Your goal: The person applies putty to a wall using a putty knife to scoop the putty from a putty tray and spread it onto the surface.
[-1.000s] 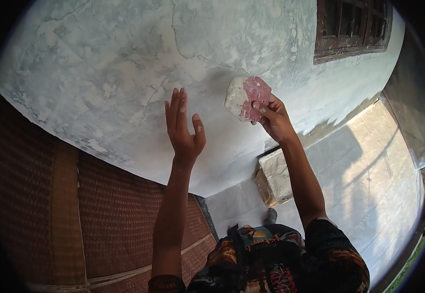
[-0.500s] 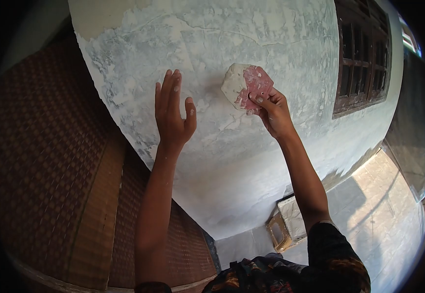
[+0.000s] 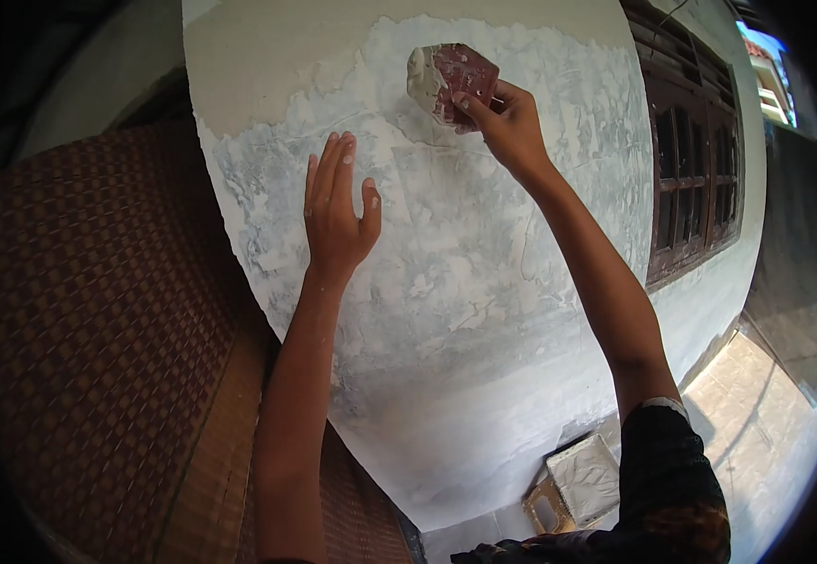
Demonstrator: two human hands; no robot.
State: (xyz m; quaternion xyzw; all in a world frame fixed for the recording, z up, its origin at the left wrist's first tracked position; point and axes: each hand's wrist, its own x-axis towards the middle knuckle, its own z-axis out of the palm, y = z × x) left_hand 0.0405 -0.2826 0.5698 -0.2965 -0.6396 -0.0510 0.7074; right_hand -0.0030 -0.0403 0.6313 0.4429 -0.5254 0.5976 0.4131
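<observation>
My right hand (image 3: 513,132) grips a flat dark-red putty scraper (image 3: 465,79) by its lower right edge, thumb on the near face. White putty coats the scraper's left side. It overlaps the upper part of the wall (image 3: 446,254), where patchy white and grey putty meets a plain beige band. Fingers stretched upward and thumb apart, my left hand (image 3: 341,211) is up at the wall's left part with nothing in it. Specks of putty dot the fingers of both hands.
A brown woven mat screen (image 3: 117,329) stands along the left. At right, a dark wooden window (image 3: 695,150) is set in the wall. Low down, a tray of white putty (image 3: 585,479) sits by a tan frame-like piece (image 3: 547,506) on the tiled floor (image 3: 756,414).
My right hand has moved up the wall with the scraper, and less putty shows on its face. The view has tilted upward. My left hand keeps much the same pose.
</observation>
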